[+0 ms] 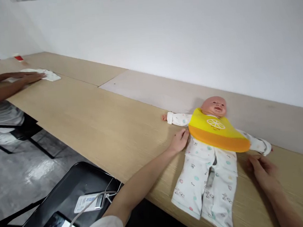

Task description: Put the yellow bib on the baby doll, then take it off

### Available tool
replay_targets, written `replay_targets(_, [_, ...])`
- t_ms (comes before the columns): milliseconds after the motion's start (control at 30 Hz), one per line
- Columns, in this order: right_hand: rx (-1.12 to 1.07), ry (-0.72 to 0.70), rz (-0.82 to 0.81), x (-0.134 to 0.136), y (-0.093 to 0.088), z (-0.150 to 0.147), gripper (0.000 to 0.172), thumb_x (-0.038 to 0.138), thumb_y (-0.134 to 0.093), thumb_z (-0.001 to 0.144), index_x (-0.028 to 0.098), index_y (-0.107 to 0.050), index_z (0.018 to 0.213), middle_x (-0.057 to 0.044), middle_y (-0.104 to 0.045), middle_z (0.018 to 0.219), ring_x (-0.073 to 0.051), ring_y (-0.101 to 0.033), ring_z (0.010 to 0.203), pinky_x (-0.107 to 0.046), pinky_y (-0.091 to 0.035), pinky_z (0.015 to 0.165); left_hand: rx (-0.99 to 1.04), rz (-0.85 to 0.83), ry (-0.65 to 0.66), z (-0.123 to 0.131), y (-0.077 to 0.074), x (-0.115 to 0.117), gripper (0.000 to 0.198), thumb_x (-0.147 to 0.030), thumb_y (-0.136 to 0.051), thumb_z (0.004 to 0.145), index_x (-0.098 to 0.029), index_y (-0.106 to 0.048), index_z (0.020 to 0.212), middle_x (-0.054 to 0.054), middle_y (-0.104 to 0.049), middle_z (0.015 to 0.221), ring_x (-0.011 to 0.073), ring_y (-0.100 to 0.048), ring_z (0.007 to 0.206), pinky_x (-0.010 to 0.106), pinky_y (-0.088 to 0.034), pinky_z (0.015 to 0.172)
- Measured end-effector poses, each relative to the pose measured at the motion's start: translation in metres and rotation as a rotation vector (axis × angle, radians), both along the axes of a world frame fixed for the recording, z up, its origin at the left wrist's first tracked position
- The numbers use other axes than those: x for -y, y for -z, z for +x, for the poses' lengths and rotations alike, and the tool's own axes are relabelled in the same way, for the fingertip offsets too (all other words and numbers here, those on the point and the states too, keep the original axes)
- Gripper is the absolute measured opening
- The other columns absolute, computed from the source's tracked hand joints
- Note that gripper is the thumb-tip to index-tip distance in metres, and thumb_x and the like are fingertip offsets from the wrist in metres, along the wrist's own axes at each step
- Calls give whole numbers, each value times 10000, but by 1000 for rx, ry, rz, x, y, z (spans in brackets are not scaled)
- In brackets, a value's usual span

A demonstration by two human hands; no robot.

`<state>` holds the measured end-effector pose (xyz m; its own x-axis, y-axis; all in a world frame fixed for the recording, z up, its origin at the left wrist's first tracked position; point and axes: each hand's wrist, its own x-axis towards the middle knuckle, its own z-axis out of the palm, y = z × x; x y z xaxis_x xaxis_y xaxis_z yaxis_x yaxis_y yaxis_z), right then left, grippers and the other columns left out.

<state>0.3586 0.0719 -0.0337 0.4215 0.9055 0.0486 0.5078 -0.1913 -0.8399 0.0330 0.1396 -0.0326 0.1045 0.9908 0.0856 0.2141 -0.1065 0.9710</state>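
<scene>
Lying between hands: doll [210, 147], face up on table [94, 122].
Left hand [179, 141]: flat, released, fingertips touching doll's side beside bib [216, 130].
Right hand [262, 169]: relaxed, grasping nothing, just below doll's sleeve.

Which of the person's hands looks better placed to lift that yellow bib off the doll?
Probably the left hand: its fingertips rest at the yellow bib, beside the doll. The right hand lies flat on the table below the doll's sleeve, apart from the bib.
</scene>
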Motion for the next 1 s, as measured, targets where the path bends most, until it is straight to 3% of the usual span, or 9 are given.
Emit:
replay_targets(233, [60, -129, 52, -2, 2, -3, 438, 650, -572, 801, 262, -541, 600, -87, -495, 572, -210, -461, 526, -382, -374, 511, 13, 24, -5, -2, 2, -3, 334, -353, -425, 907, -215, -401, 605, -29, -444, 560, 143, -441, 600, 279, -310, 603])
replay_targets(600, [100, -228, 134, -10, 6, -5, 541, 702, -536, 821, 206, -496, 610, -44, -451, 583, -153, -412, 556, -304, -344, 519, -27, 43, 17, -1, 0, -4, 298, -268, -411, 889, -209, -438, 598, -24, -492, 574, 133, -471, 585, 275, -340, 612])
replay_targets(800, [170, -259, 162, -6, 3, -11, 601, 737, -473, 839, 172, -472, 632, -28, -450, 583, -115, -396, 563, -264, -330, 538, -20, 108, 30, -1, 6, -7, 278, -188, -432, 876, -194, -454, 599, -27, -463, 577, 114, -426, 582, 262, -313, 575])
replay_targets(1000, [316, -343, 140, -1, -3, -17, 566, 674, -432, 889, 153, -529, 689, -9, -490, 570, -88, -409, 521, -231, -329, 544, -13, 53, 43, 1, 1, -7, 288, -163, -430, 897, -188, -435, 609, -35, -431, 573, 92, -382, 553, 245, -289, 540])
